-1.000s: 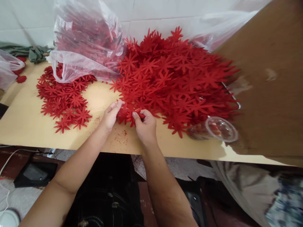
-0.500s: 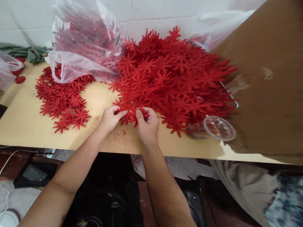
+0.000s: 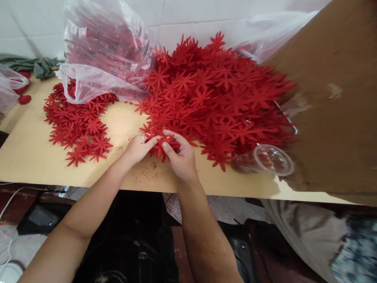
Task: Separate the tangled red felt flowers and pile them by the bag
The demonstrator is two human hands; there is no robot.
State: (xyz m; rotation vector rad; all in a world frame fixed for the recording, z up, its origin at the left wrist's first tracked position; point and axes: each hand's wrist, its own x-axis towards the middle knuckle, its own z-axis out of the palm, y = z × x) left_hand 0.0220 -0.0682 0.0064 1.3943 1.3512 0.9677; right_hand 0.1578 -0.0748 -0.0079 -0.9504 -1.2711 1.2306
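Between my two hands is a red flower-shaped cutout (image 3: 161, 146) with narrow petals, partly hidden by my fingers. My left hand (image 3: 140, 148) pinches its left side between thumb and fingers. On the other side, my right hand (image 3: 180, 154) has its thumb and curled fingers closed on the same cutout. Just beyond them rises a large heap of similar red flower cutouts (image 3: 203, 94). A smaller pile of red cutouts (image 3: 77, 120) lies to the left on the table.
A clear plastic bag (image 3: 106, 47) with red pieces leans at the wall. A transparent plastic cup (image 3: 250, 162) lies on its side near the brown cardboard (image 3: 332, 102) at right. Red crumbs dot the pale tabletop (image 3: 129, 177). Green fabric pieces (image 3: 44, 68) lie at the far left.
My right hand has shifted slightly left, closer to my left hand, and its fingers have turned over the cutout. The cutout now shows more plainly between them.
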